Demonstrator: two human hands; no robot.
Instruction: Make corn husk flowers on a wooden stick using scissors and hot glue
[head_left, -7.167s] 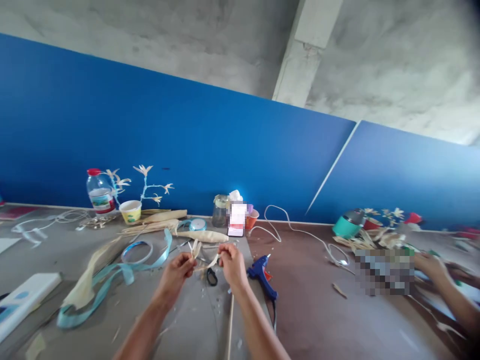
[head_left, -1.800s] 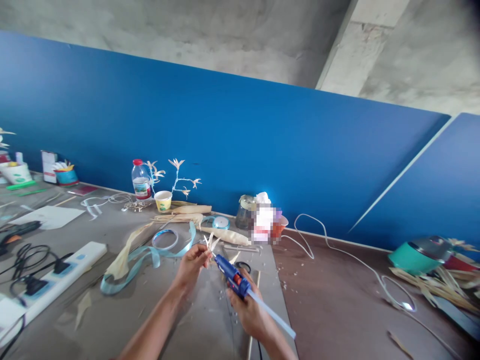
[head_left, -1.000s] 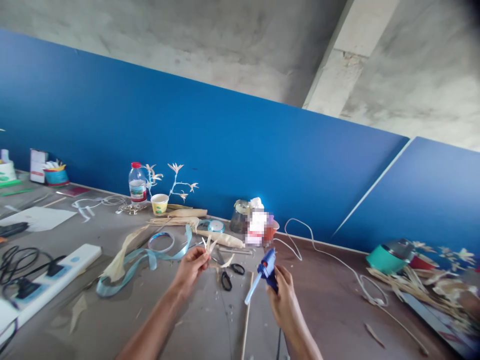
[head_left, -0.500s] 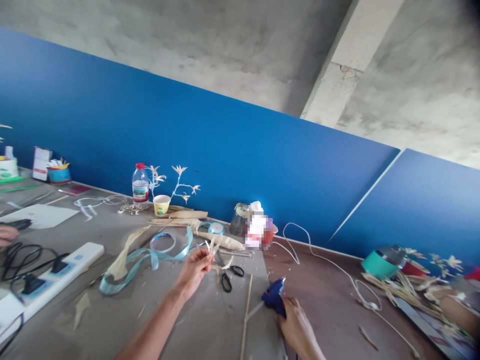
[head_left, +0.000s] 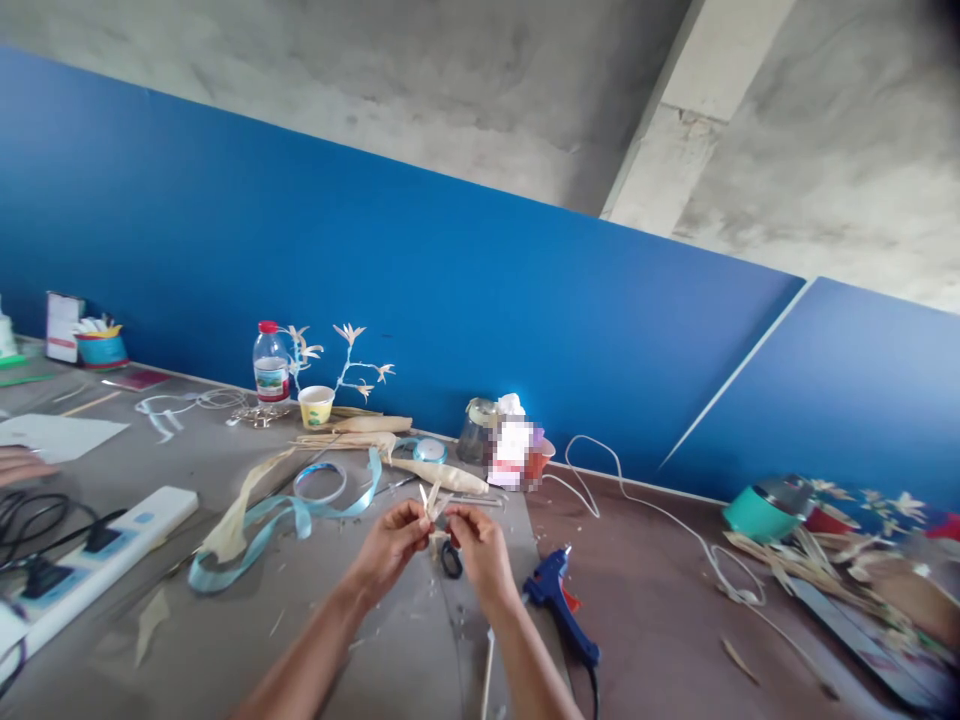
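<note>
Over the middle of the table, my left hand (head_left: 390,542) pinches a small pale husk flower (head_left: 432,498) with pointed petals. The fingertips of my right hand (head_left: 481,548) are pinched together against the flower's right side, close to the left fingertips. Below the hands lie scissors (head_left: 451,561) with black handles, partly hidden by them. A blue hot glue gun (head_left: 561,606) with a red trigger lies on the brown tabletop, right of my right forearm. Behind the hands is a dry corn husk (head_left: 442,476).
Light-blue ribbon (head_left: 304,518) and a ribbon roll (head_left: 430,451) lie on the left. A white power strip (head_left: 139,545) stands nearer me. At the back are a bottle (head_left: 271,365), a paper cup (head_left: 316,408) and husk flower stems. Another person's hand (head_left: 24,464) is far left.
My right hand has let go of the glue gun, which now lies on the table, and has moved left to the flower. My left hand still holds the flower.
</note>
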